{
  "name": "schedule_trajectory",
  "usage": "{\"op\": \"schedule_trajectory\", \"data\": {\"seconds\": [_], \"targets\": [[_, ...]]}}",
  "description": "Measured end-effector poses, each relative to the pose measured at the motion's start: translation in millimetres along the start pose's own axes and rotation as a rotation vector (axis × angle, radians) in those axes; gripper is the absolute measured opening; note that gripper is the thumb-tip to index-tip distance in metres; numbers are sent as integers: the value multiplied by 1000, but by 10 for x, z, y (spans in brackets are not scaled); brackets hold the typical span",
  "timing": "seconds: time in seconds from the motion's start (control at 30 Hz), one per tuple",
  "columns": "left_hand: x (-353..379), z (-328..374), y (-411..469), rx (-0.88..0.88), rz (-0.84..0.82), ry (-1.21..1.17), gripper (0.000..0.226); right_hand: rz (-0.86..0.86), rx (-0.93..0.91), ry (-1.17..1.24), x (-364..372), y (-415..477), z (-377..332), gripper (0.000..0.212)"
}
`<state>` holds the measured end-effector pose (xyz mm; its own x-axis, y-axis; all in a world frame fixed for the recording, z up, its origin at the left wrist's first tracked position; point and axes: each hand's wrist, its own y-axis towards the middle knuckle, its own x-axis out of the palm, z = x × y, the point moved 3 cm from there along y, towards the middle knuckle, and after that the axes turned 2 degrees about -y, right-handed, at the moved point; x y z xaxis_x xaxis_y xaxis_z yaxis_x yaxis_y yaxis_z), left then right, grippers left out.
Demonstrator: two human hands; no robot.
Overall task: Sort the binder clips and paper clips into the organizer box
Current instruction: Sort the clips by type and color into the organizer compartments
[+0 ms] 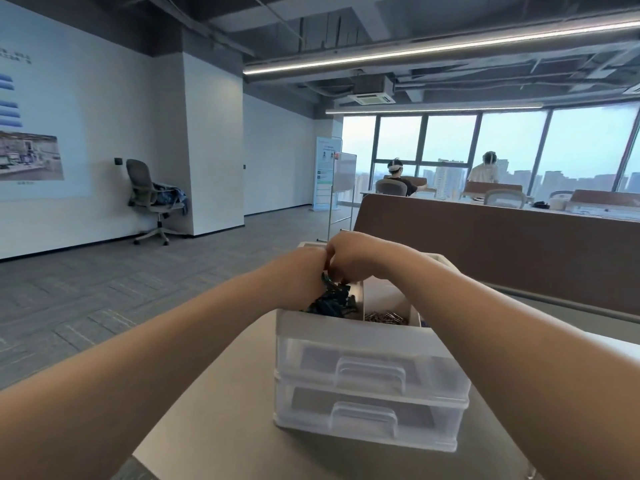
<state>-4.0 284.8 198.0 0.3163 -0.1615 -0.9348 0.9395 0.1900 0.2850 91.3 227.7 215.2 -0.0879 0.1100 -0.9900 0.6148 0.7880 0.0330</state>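
Note:
A translucent white organizer box (370, 372) with two drawers stands on the table in front of me. Its open top has compartments. The left compartment holds a heap of black binder clips (332, 303). The one to its right holds copper-coloured paper clips (386, 318). My left hand (304, 268) and my right hand (349, 254) meet above the left compartment, knuckles toward me and fingers curled downward. Black binder clips show just beneath the fingers. Which hand holds them is hidden from view.
The grey table (214, 403) ends close to the box on the left, with carpeted floor beyond. A brown partition (519, 251) runs behind the box at right. An office chair (152, 202) stands by the far wall. Two people sit at distant desks near the windows.

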Motion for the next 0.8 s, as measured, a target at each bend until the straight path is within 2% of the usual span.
{"op": "schedule_trajectory", "data": {"seconds": [0.13,0.23,0.33,0.47,0.63,0.8], "targets": [[-27,-64,-11,-51,46,-43,29,6,11,159,26,-5,32,30],[-64,-80,-46,-91,88,-80,19,17,14,275,22,-63,43,36],[-84,-79,-120,-96,119,-106,18,47,21,343,25,-114,62,52],[-63,29,-248,-43,148,-170,12,157,-7,301,-18,-313,140,45],[13,562,-419,132,172,-272,10,345,4,305,-72,-930,471,27],[347,1269,-558,277,58,-374,11,364,99,270,-22,-1805,971,20]]}}
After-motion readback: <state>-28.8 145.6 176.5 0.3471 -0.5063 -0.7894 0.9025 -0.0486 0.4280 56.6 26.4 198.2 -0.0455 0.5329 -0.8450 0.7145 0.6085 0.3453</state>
